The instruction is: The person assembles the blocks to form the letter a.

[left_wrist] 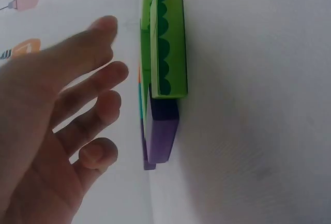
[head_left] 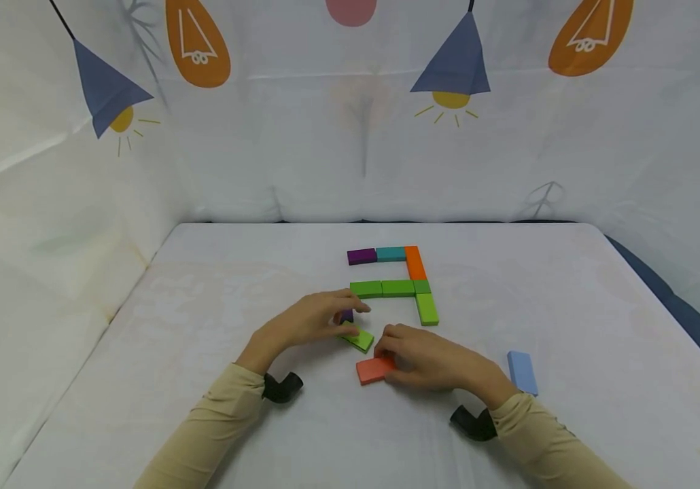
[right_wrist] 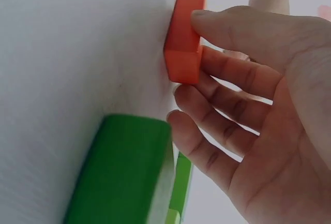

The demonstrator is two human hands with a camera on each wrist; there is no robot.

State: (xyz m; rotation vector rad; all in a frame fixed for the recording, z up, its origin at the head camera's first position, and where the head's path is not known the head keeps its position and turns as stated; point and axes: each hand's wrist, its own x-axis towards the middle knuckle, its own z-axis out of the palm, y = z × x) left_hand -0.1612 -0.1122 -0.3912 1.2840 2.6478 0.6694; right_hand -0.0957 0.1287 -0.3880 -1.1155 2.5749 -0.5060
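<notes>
My right hand (head_left: 429,356) pinches a red-orange block (head_left: 372,371) between thumb and fingers, low over the white table. In the right wrist view the thumb presses one side of this red-orange block (right_wrist: 183,32), with fingers behind it. My left hand (head_left: 310,317) hovers with loosely bent fingers over a light green block (head_left: 362,339) and a purple block (head_left: 346,316) that it partly hides. The left wrist view shows a gap between those fingers and the green block (left_wrist: 173,43), which bears a dark green scalloped print. The purple block (left_wrist: 163,136) adjoins it.
Beyond the hands, purple (head_left: 361,257), teal (head_left: 391,254), orange (head_left: 416,263) and several green blocks (head_left: 397,288) form connected lines. A blue block (head_left: 522,372) lies beside the right wrist. A white printed cloth (head_left: 325,136) hangs behind the table (head_left: 234,265).
</notes>
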